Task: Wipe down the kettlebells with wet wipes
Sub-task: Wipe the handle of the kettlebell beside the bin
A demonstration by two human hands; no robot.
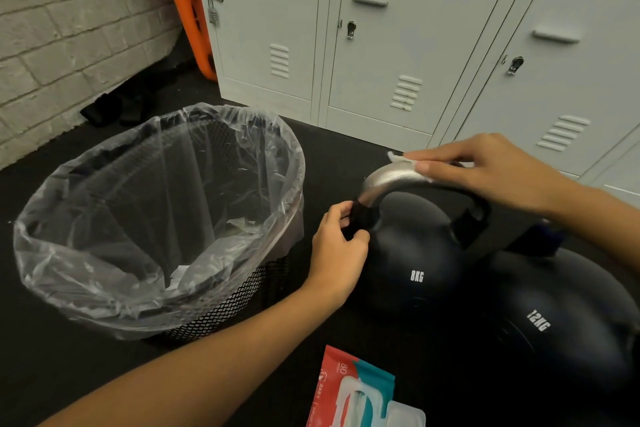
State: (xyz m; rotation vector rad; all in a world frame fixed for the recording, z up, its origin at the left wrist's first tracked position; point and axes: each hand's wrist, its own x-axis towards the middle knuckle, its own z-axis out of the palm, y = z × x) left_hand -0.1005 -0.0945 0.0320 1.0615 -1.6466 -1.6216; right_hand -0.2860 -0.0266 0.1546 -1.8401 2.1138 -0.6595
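Head view:
Left hand point(337, 250): fingers clenched around the left base of the 8KG kettlebell point(412, 253) handle.
Right hand point(491, 170): fingers pressing a wet wipe point(403, 160) on the handle top.
Kettlebell: on the floor, beside the bin point(156, 218).

The black 8KG kettlebell point(412, 253) is standing upright on the dark floor, its silver handle arching over the top with a white wet wipe point(408, 163) lying pressed along the crest. Just beside it, nearer the camera, the bigger black 12KG kettlebell point(561, 333) is sitting, and the red-and-teal wet wipes pack point(356, 392) is lying flat in front, lid flipped open.
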